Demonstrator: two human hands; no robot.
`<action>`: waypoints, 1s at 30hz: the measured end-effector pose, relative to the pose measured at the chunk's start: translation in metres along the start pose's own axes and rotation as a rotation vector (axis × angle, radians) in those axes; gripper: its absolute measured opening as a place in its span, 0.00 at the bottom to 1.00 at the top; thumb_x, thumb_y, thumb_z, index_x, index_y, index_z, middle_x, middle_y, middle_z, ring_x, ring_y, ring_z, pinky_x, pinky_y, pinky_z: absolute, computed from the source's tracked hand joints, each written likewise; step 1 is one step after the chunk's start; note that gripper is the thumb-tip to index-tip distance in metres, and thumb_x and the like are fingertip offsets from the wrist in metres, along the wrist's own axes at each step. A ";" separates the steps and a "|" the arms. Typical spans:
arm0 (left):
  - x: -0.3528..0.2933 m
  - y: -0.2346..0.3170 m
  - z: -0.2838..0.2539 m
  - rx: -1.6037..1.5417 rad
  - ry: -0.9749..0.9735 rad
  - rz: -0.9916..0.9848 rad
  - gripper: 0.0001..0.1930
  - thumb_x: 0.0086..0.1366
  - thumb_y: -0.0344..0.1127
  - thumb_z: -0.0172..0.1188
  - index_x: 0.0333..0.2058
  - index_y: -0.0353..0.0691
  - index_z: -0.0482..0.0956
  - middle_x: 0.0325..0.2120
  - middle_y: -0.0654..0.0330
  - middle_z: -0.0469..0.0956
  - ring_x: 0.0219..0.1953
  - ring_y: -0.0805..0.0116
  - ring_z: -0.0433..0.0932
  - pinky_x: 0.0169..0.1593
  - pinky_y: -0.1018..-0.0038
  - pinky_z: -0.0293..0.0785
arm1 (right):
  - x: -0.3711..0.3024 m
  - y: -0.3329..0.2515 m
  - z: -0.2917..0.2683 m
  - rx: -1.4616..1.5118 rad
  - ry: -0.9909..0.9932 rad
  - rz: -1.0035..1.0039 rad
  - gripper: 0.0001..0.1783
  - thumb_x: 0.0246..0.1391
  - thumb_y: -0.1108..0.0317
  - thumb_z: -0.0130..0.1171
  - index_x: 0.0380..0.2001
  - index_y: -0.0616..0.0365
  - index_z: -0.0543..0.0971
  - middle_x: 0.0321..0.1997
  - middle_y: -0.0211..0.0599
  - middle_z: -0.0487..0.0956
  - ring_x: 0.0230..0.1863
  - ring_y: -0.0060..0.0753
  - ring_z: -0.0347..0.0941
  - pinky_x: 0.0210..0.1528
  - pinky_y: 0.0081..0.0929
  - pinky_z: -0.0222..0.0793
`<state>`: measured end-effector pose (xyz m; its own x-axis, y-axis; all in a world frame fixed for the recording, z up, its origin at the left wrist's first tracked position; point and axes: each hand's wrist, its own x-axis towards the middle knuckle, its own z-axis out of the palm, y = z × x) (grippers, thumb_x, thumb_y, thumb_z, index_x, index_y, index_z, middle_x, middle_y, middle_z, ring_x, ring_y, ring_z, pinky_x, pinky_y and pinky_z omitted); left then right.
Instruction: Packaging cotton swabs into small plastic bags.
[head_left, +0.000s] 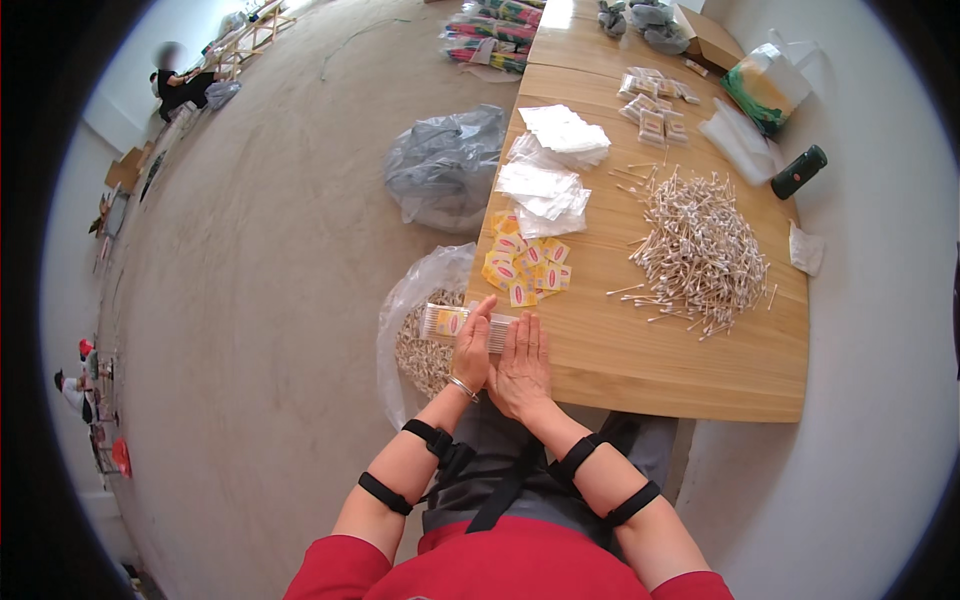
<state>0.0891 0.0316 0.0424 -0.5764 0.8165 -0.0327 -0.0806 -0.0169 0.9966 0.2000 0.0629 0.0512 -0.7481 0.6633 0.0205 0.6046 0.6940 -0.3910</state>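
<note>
Nearby, yellow labels (pixel 525 265) and cotton swabs (pixel 700 250) flank the packet (pixel 455 322).

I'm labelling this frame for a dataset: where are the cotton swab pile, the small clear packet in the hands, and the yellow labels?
cotton swab pile (pixel 700 250), head view, middle of the heap.
clear packet (pixel 445 322), head view, its left end beyond the fingers.
yellow labels (pixel 525 265), head view, centre of the cluster.
</note>
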 end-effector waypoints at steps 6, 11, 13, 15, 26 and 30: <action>0.001 0.002 -0.006 -0.108 0.003 -0.045 0.23 0.73 0.43 0.36 0.59 0.33 0.63 0.59 0.54 0.63 0.63 0.66 0.58 0.65 0.73 0.49 | 0.002 -0.008 -0.006 0.026 -0.015 0.022 0.46 0.54 0.48 0.45 0.63 0.73 0.45 0.70 0.59 0.39 0.72 0.55 0.29 0.71 0.45 0.25; -0.002 0.011 -0.007 0.102 -0.065 0.005 0.25 0.73 0.45 0.36 0.59 0.33 0.63 0.60 0.54 0.61 0.64 0.65 0.56 0.66 0.73 0.47 | 0.007 -0.009 -0.004 -0.012 -0.040 0.065 0.46 0.54 0.48 0.45 0.64 0.73 0.45 0.70 0.59 0.39 0.72 0.55 0.29 0.71 0.45 0.24; -0.003 0.008 -0.005 0.133 -0.064 0.040 0.25 0.73 0.46 0.35 0.59 0.33 0.63 0.60 0.53 0.61 0.64 0.64 0.56 0.66 0.72 0.47 | 0.007 -0.008 -0.001 -0.052 -0.065 0.077 0.46 0.54 0.48 0.45 0.64 0.72 0.44 0.70 0.59 0.39 0.72 0.55 0.28 0.71 0.45 0.24; -0.003 0.006 -0.002 0.185 -0.017 0.131 0.25 0.72 0.46 0.36 0.59 0.33 0.63 0.60 0.53 0.61 0.64 0.64 0.55 0.66 0.72 0.47 | 0.005 -0.003 0.003 -0.041 -0.004 0.005 0.48 0.53 0.50 0.47 0.64 0.73 0.42 0.70 0.60 0.38 0.72 0.56 0.28 0.71 0.46 0.23; -0.004 0.021 -0.020 0.338 0.026 0.144 0.21 0.68 0.36 0.44 0.57 0.34 0.64 0.59 0.49 0.63 0.65 0.55 0.55 0.66 0.67 0.47 | 0.000 -0.004 -0.003 -0.017 -0.044 -0.045 0.50 0.52 0.48 0.50 0.64 0.73 0.42 0.70 0.60 0.37 0.72 0.56 0.27 0.71 0.46 0.22; 0.013 0.016 -0.067 1.094 0.236 0.301 0.23 0.68 0.35 0.45 0.60 0.34 0.60 0.58 0.48 0.64 0.62 0.55 0.60 0.64 0.67 0.53 | 0.003 -0.011 -0.005 -0.005 -0.035 -0.038 0.51 0.51 0.48 0.51 0.64 0.73 0.43 0.70 0.60 0.38 0.72 0.56 0.28 0.71 0.46 0.24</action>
<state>0.0258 0.0028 0.0525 -0.5996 0.7341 0.3187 0.7656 0.4101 0.4957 0.1926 0.0591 0.0603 -0.7794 0.6265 0.0031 0.5769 0.7196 -0.3864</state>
